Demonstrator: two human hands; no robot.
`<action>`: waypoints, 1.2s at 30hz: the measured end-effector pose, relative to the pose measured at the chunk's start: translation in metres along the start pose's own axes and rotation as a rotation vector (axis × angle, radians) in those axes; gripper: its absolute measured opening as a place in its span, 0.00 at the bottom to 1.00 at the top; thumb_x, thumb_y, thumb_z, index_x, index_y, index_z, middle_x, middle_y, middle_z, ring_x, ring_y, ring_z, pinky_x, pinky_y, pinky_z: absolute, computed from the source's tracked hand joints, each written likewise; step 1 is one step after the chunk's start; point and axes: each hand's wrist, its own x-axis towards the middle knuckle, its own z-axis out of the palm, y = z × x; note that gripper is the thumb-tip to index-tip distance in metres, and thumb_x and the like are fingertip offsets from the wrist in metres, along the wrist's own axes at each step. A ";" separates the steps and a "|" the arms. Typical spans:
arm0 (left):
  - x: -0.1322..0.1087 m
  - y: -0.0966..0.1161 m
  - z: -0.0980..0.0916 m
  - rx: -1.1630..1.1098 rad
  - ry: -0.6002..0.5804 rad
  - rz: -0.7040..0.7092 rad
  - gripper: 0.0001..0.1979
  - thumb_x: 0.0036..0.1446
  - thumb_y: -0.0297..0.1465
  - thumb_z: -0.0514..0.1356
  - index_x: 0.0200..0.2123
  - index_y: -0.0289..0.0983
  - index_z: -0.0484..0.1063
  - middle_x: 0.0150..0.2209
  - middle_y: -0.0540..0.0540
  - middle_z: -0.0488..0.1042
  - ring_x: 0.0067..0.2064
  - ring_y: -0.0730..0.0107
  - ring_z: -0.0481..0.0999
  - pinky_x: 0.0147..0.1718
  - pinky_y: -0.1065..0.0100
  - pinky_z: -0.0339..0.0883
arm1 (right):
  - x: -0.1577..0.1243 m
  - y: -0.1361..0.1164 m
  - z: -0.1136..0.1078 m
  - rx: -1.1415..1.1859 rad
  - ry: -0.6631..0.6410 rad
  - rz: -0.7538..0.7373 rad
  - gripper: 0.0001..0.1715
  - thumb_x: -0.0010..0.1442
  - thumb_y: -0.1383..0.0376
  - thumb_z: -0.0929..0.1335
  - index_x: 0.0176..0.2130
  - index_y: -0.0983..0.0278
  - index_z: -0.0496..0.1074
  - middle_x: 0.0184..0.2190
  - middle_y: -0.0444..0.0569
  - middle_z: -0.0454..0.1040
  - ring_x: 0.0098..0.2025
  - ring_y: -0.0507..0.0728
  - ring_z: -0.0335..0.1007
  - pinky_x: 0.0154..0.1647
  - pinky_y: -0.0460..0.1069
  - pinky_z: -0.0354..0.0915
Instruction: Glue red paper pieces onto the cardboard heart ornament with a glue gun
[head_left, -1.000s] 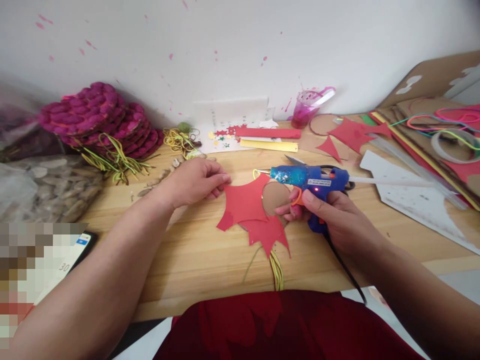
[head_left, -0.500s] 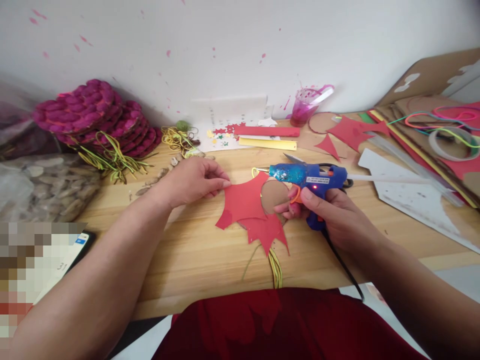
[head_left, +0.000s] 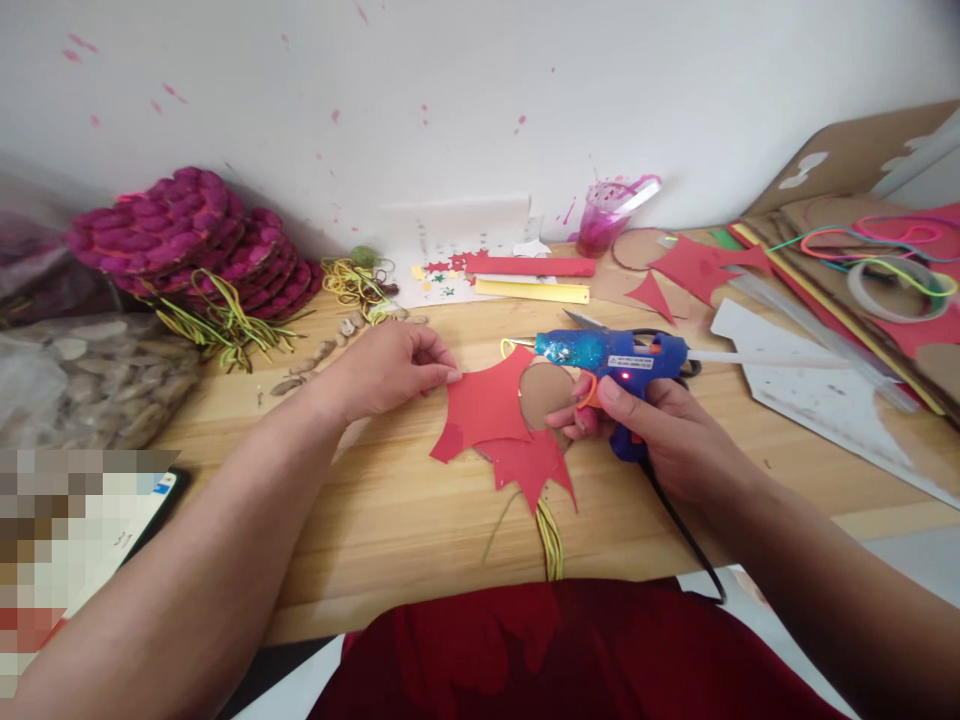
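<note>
My right hand (head_left: 652, 420) grips a blue hot glue gun (head_left: 581, 348), fingers at its orange trigger and a white glue stick (head_left: 742, 356) jutting from the back. The metal nozzle is at the upper tip of a red paper piece (head_left: 484, 408), beside a yellow-green loop of string. Thumb and fingers of my left hand (head_left: 405, 375) pinch the left corner of that piece. The red paper lies partly over a round cardboard disc (head_left: 547, 396). A second red spiky piece (head_left: 531, 468) covers the disc's lower part, and yellow-green strings (head_left: 550, 540) trail below it.
Pink pebble-covered discs (head_left: 172, 235) are stacked at the left, above a bag of stones (head_left: 127, 375). A phone (head_left: 142, 510) lies front left. Behind are red and yellow strips (head_left: 532, 288), a pink-stained cup (head_left: 600, 215) and scissors-like blade (head_left: 581, 320). White board (head_left: 817, 400) and cardboard lie right.
The view has shifted very slightly. Both hands, the glue gun and the red paper stay in nearly the same places relative to each other.
</note>
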 end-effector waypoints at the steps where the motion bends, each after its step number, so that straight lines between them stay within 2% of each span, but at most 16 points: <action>1: 0.000 0.000 0.000 0.009 0.002 0.004 0.13 0.47 0.42 0.65 0.30 0.39 0.76 0.27 0.50 0.77 0.28 0.69 0.73 0.29 0.70 0.65 | 0.000 0.000 0.000 0.003 -0.003 -0.003 0.14 0.63 0.51 0.72 0.39 0.59 0.77 0.27 0.42 0.78 0.44 0.61 0.83 0.52 0.53 0.73; 5: 0.000 -0.001 -0.002 0.052 -0.004 0.039 0.12 0.49 0.42 0.63 0.30 0.39 0.75 0.26 0.50 0.76 0.28 0.69 0.71 0.30 0.69 0.64 | 0.000 -0.001 0.001 0.002 -0.010 -0.008 0.14 0.64 0.51 0.72 0.39 0.59 0.77 0.27 0.43 0.78 0.44 0.61 0.83 0.51 0.53 0.73; 9: -0.002 -0.001 -0.008 0.068 -0.069 0.072 0.13 0.50 0.44 0.63 0.29 0.39 0.73 0.24 0.52 0.73 0.28 0.70 0.69 0.30 0.70 0.62 | 0.001 -0.002 0.002 0.017 -0.008 -0.019 0.14 0.63 0.52 0.72 0.39 0.59 0.77 0.27 0.42 0.78 0.44 0.61 0.83 0.52 0.53 0.73; 14: -0.006 -0.002 -0.016 0.063 -0.123 0.084 0.15 0.50 0.44 0.62 0.28 0.38 0.73 0.24 0.53 0.68 0.27 0.72 0.66 0.29 0.70 0.60 | 0.001 -0.001 0.002 0.027 -0.008 -0.015 0.15 0.64 0.51 0.71 0.40 0.59 0.76 0.28 0.43 0.78 0.45 0.62 0.82 0.54 0.55 0.72; 18: -0.007 -0.004 -0.017 0.016 -0.139 0.063 0.16 0.49 0.45 0.62 0.28 0.38 0.73 0.24 0.52 0.69 0.27 0.71 0.66 0.29 0.70 0.60 | 0.001 -0.001 0.001 0.019 -0.028 -0.022 0.16 0.65 0.50 0.71 0.39 0.60 0.75 0.28 0.42 0.75 0.45 0.60 0.82 0.55 0.55 0.70; 23: -0.005 -0.003 -0.012 -0.001 -0.117 0.024 0.15 0.48 0.45 0.62 0.28 0.38 0.73 0.24 0.51 0.70 0.28 0.70 0.68 0.30 0.68 0.61 | 0.002 0.001 -0.001 0.001 -0.035 -0.031 0.16 0.65 0.51 0.70 0.36 0.61 0.74 0.30 0.43 0.75 0.44 0.59 0.80 0.52 0.52 0.71; 30: -0.003 -0.001 -0.006 0.114 -0.028 0.036 0.17 0.47 0.47 0.62 0.29 0.39 0.76 0.28 0.49 0.77 0.32 0.64 0.73 0.33 0.66 0.63 | 0.003 0.003 -0.001 -0.018 -0.032 -0.042 0.17 0.65 0.51 0.70 0.33 0.61 0.74 0.30 0.44 0.75 0.43 0.58 0.80 0.50 0.51 0.71; 36: -0.003 -0.002 -0.004 0.118 -0.008 0.041 0.16 0.48 0.46 0.62 0.30 0.39 0.76 0.28 0.49 0.77 0.32 0.63 0.74 0.33 0.66 0.63 | 0.003 0.001 0.000 -0.004 -0.016 -0.027 0.16 0.65 0.50 0.70 0.38 0.60 0.75 0.29 0.44 0.75 0.44 0.60 0.81 0.52 0.54 0.71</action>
